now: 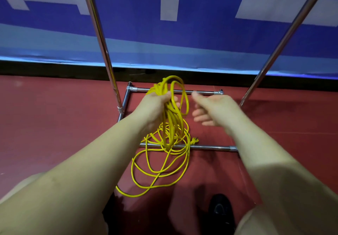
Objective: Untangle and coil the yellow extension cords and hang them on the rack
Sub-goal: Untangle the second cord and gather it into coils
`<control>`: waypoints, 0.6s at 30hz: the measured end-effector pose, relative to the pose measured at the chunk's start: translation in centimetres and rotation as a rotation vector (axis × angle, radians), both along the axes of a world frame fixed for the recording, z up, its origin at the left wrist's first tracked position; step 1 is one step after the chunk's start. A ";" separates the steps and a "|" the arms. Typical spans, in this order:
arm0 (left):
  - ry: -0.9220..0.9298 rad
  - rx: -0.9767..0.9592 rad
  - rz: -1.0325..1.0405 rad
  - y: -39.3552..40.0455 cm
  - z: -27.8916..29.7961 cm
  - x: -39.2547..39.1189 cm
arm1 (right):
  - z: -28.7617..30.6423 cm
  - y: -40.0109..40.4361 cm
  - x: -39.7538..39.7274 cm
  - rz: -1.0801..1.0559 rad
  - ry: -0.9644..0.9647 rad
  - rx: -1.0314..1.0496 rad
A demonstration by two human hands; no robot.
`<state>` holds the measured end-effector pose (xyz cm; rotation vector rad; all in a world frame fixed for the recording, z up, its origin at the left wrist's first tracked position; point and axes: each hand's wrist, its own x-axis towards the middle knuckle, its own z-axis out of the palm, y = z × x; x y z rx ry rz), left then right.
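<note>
Yellow cord (172, 125): one big messy bundle, top part bunched into loops up in the air, the rest drooping down to a loose pile on the floor.
Left hand (155, 103): fingers wrapped tight round the gathered loops, holding the bunch up above the rack's base.
Right hand (210, 110): just beside the loops, not touching them, fingers loosely curled with nothing in them, thumb sticking forward.
Cord on floor: several wide rings sprawled across the near base bar, one long loop trailing back toward the person.
Plug (194, 140): pokes out on the right of the pile, right by the near bar.
Rack (182, 90): chrome tubes, two uprights slanting up either side, base bars lying on the red floor (54, 125).
Behind: blue and white banner (164, 33).
Shoe (221, 211): black, bottom of view.
</note>
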<state>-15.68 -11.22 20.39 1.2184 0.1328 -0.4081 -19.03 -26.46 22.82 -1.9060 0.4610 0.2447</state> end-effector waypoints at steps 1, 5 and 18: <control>0.049 -0.032 0.042 0.2 -0.1 0.3 | -0.5 0.3 -0.2 0.072 -0.026 -0.186; 0.184 -0.111 0.154 0.5 -0.4 0.9 | -2.4 1.0 -1.0 0.278 -0.070 -0.424; 0.197 -0.275 0.305 1.4 0.4 1.5 | -3.5 0.0 -2.0 0.703 0.113 -0.336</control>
